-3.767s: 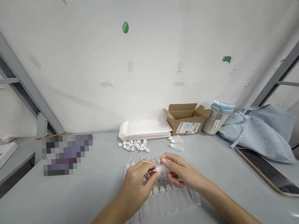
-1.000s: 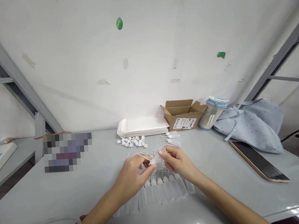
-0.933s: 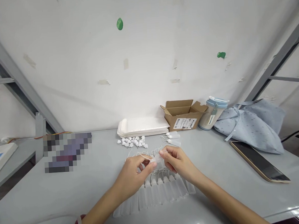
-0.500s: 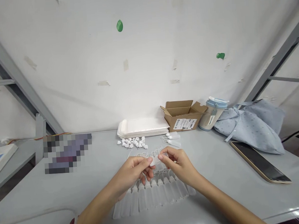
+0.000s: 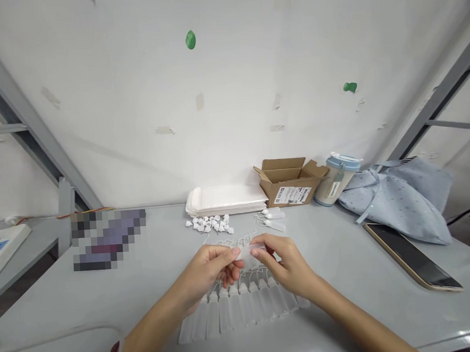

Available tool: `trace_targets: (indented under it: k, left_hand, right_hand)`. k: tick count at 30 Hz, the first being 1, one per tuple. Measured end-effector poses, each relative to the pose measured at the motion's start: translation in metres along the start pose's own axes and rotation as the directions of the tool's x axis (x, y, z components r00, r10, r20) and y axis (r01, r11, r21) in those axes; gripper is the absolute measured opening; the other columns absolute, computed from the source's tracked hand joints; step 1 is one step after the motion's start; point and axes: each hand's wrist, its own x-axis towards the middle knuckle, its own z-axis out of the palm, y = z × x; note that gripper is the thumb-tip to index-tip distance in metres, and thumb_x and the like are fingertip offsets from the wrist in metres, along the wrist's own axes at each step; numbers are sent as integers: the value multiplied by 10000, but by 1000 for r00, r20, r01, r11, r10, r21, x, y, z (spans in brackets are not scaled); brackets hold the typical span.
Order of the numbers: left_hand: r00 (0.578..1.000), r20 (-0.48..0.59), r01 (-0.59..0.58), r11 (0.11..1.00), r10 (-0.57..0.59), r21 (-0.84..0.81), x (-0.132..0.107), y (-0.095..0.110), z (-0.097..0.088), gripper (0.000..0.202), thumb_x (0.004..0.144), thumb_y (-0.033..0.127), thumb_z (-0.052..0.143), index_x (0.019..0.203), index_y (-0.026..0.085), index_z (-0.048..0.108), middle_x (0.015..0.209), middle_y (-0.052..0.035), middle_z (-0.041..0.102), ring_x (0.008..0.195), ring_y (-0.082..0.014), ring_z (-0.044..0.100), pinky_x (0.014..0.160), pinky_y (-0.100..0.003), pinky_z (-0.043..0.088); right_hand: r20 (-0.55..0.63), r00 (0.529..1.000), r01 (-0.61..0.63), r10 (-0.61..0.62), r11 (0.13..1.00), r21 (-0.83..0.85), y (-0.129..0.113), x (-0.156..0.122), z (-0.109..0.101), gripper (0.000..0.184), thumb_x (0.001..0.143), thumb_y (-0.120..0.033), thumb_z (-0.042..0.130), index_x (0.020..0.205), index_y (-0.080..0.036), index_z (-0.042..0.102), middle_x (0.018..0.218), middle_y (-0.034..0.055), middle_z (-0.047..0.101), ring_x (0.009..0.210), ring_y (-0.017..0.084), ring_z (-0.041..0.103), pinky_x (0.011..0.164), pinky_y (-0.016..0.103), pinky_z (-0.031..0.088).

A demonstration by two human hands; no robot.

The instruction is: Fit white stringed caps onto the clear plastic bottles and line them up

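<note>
My left hand [image 5: 215,265] pinches one end of a small translucent plastic tube [image 5: 245,253] between thumb and fingers. At the tube's other end, the thumb and fingers of my right hand [image 5: 284,259] are closed on it. Below both hands lies a row of similar translucent tubes [image 5: 236,310] with white tops and thin string loops. More strings [image 5: 247,240] show just behind my hands, partly hidden by them. Several loose white caps [image 5: 210,224] are piled farther back, and a few corded tubes [image 5: 273,224] lie to their right.
Against the wall stand a stack of white padded envelopes [image 5: 230,200], an open cardboard box [image 5: 293,185] and a blue-lidded cup [image 5: 334,183]. A light blue cloth bag [image 5: 399,200] and a phone [image 5: 413,258] are at right. A pixelated patch [image 5: 111,239] covers something at left. A cable [image 5: 61,334] crosses the lower left.
My right thumb and fingers have shifted slightly along the tube, and more of it shows between my hands. My left hand keeps its pinch. The whole view has drifted a little.
</note>
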Motion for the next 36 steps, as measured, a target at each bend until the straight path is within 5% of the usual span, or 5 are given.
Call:
trace_targets:
  k: [10, 22, 30, 32, 36]
  left_hand:
    - [910, -87, -307, 802, 404, 512, -7, -1, 7, 242, 812, 356, 531, 664, 180, 607, 621, 11, 544, 622, -133, 475, 559, -222, 380]
    - [959, -44, -224, 848, 278, 481, -9, 0, 8, 364, 885, 393, 413, 649, 179, 589, 625, -3, 573, 606, -133, 504, 543, -215, 391]
    - [748, 89, -488, 454, 657, 745, -5, -11, 11, 186, 881, 192, 431, 760, 171, 571, 670, -18, 569, 670, -149, 502, 677, -263, 383]
    - [776, 57, -463, 505, 628, 729, -4, -11, 11, 162, 881, 212, 440, 832, 176, 591, 708, -18, 592, 699, -152, 520, 689, -260, 392]
    - [926, -77, -252, 755, 371, 605, -5, -5, 10, 303, 901, 354, 393, 756, 189, 602, 712, -7, 612, 665, -143, 531, 557, -221, 387]
  right_hand:
    - [53, 979, -206, 199, 951, 229, -2, 3, -4, 348, 875, -451, 456, 710, -166, 568, 562, -29, 412, 495, 94, 338, 463, 226, 268]
    - [-24, 999, -41, 42, 997, 68, -3, -2, -2, 260, 903, -356, 442, 807, -185, 614, 634, 3, 528, 529, 113, 412, 512, 234, 323]
    - [41, 973, -229, 226, 949, 217, -1, 1, -4, 313, 873, -425, 462, 743, -168, 585, 549, -31, 397, 494, 97, 326, 463, 230, 259]
    - [54, 963, -267, 262, 927, 263, 0, 2, -3, 322, 867, -438, 468, 752, -161, 587, 537, -41, 362, 481, 90, 303, 448, 226, 243]
    - [41, 963, -265, 265, 918, 296, 0, 2, -1, 321, 861, -443, 479, 802, -151, 600, 547, -45, 359, 473, 82, 291, 435, 218, 233]
